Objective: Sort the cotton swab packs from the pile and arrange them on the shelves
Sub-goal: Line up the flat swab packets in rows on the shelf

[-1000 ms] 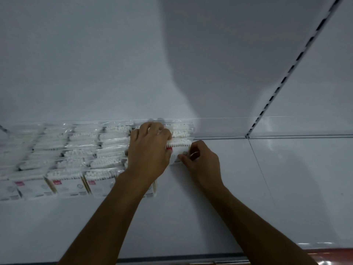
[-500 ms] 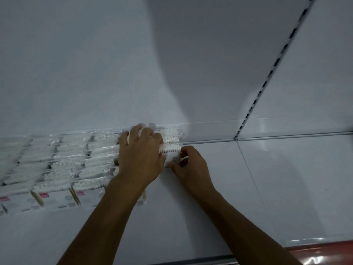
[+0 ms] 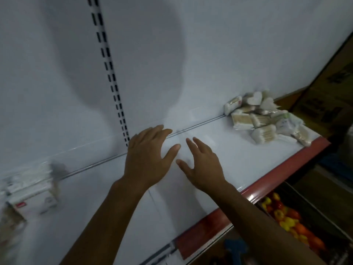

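1. A second ago both hands were working at the right end of the arranged rows of cotton swab packs [image 3: 28, 185], the left hand [image 3: 147, 159] laid over the packs and the right hand [image 3: 203, 167] pinching one into line. Now both have let go and hold nothing.
2. The fingers of both hands are spread wide and fairly straight, palms down, over a bare stretch of the shelf [image 3: 219, 148], near the slotted upright [image 3: 109, 73] on the back wall. Whether the fingertips touch the shelf cannot be told.
3. The view has swung to the right. The arranged rows now sit blurred at the far left edge, well apart from the hands.
4. The unsorted pile [image 3: 265, 119] has come into sight at the far right end of the same shelf, close to its red front edge [image 3: 267, 181]. It is a loose heap of clear packs, some with pale wooden sticks, some heart-shaped.
5. My reading: one placement is finished and the hands are heading back to the pile for the next pack. Many packs remain, so the sorting is well short of done.
6. Below the shelf at the right, coloured fruit-like goods [image 3: 292, 219] lie in a bin.
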